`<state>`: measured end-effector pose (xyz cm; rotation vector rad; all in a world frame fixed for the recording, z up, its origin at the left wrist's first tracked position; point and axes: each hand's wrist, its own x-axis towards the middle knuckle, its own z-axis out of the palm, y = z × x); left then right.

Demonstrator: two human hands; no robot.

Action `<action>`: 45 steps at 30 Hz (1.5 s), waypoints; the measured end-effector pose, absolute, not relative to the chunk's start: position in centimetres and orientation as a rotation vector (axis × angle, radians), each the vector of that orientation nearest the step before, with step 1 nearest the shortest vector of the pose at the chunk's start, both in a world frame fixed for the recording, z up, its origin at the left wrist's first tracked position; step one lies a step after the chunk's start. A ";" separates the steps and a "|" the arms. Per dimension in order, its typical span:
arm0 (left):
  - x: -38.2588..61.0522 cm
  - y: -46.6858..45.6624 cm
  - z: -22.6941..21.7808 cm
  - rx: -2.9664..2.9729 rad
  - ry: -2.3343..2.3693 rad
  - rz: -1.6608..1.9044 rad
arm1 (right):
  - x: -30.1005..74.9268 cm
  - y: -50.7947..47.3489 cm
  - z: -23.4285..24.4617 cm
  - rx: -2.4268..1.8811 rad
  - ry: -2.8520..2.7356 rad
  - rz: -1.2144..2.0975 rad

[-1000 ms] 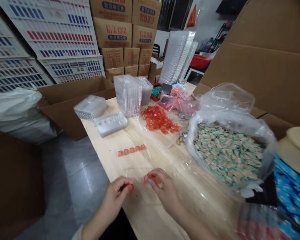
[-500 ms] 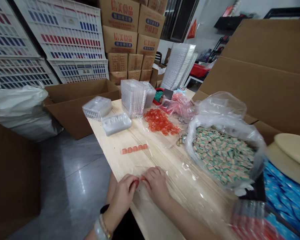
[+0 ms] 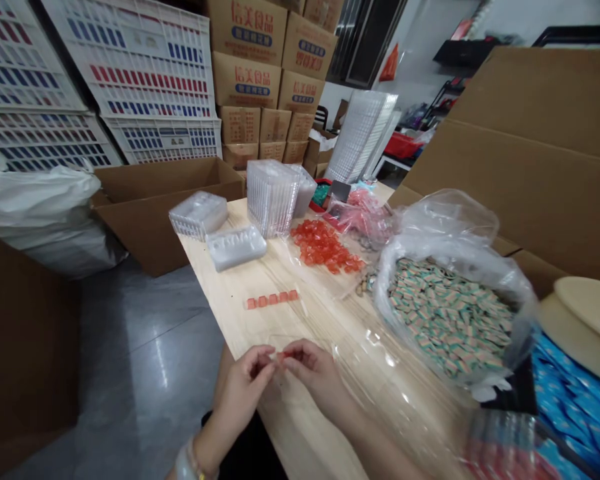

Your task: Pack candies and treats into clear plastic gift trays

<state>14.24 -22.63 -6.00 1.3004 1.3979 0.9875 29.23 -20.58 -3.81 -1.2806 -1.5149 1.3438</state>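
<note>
Near the table's front edge, my left hand (image 3: 251, 378) and my right hand (image 3: 316, 371) meet at a small, translucent red plastic piece (image 3: 281, 357). Its right side sits in a pinch between my right thumb and forefinger. My left thumb and forefinger close in at its left end, though their exact contact is partly hidden. Just beyond the hands, a row of several red pieces (image 3: 272, 299) lies in a straight line on the wooden table (image 3: 235, 327). Farther back is a loose pile of the same red pieces (image 3: 325, 247) on clear plastic.
Clear plastic trays (image 3: 273, 199) stand stacked at the table's far left, with a single tray (image 3: 237, 247) in front. To the right sits a clear bag (image 3: 387, 267) of small green-and-beige packets. An open carton (image 3: 165, 220) stands beyond the table's left edge.
The fingers of my left hand have uncurled somewhat, and the red piece now shows between both hands' fingertips. The view has shifted slightly; the row and pile stay as they were.
</note>
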 end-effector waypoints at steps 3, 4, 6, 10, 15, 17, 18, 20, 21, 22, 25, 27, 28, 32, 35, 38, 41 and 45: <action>12.7 -22.5 -5.7 1.581 1.449 0.921 | 29.3 -19.5 -3.6 -1.383 -1.895 0.983; 12.4 -22.5 -5.7 1.693 1.458 0.883 | 29.1 -19.3 -3.5 -1.386 -2.055 0.878; 12.2 -22.5 -5.8 1.851 1.459 0.815 | 28.4 -19.1 -3.6 -1.379 -2.327 0.720; 12.5 -22.8 -6.9 1.929 1.475 0.772 | 27.0 -19.3 -4.2 -1.445 -2.548 0.533; 11.3 -21.7 -6.3 1.919 1.394 0.729 | 28.5 -19.1 -4.1 -1.403 -2.478 0.671; 10.8 -19.6 -4.7 1.882 1.368 0.763 | 30.3 -17.9 -3.6 -1.390 -2.316 0.668; 10.8 -18.1 -3.8 1.876 1.367 0.793 | 31.3 -16.9 -3.3 -1.410 -2.221 0.626; 11.8 -14.2 -2.1 1.931 1.385 0.843 | 33.0 -13.9 -2.7 -1.480 -2.082 0.516; 12.8 -12.0 -1.4 1.994 1.381 0.833 | 33.6 -12.1 -2.5 -1.518 -2.054 0.479; 14.0 -9.6 -1.1 2.064 1.392 0.814 | 34.0 -10.0 -2.4 -1.556 -2.044 0.458; 18.2 -2.7 -1.4 2.186 1.475 0.723 | 33.8 -4.1 -3.0 -1.643 -2.019 0.433; 20.5 0.8 -2.5 2.208 1.526 0.674 | 33.2 -1.2 -4.0 -1.665 -1.995 0.428; 21.3 2.1 -3.1 2.216 1.552 0.646 | 33.0 -0.2 -4.5 -1.671 -1.984 0.435; 22.7 3.6 -4.9 2.251 1.628 0.582 | 33.5 0.4 -6.4 -1.670 -1.899 0.494; 22.7 2.1 -4.9 2.311 1.580 0.582 | 35.8 -1.8 -6.8 -1.653 -1.773 0.591; 23.0 -0.3 -4.3 2.385 1.454 0.592 | 38.6 -5.3 -6.4 -1.610 -1.607 0.792; 24.0 -3.0 -3.8 2.388 1.234 0.642 | 41.0 -8.8 -5.6 -1.364 -1.123 1.242; 25.5 -6.7 -3.4 2.194 1.068 0.726 | 42.6 -12.2 -4.4 -1.078 -0.622 1.535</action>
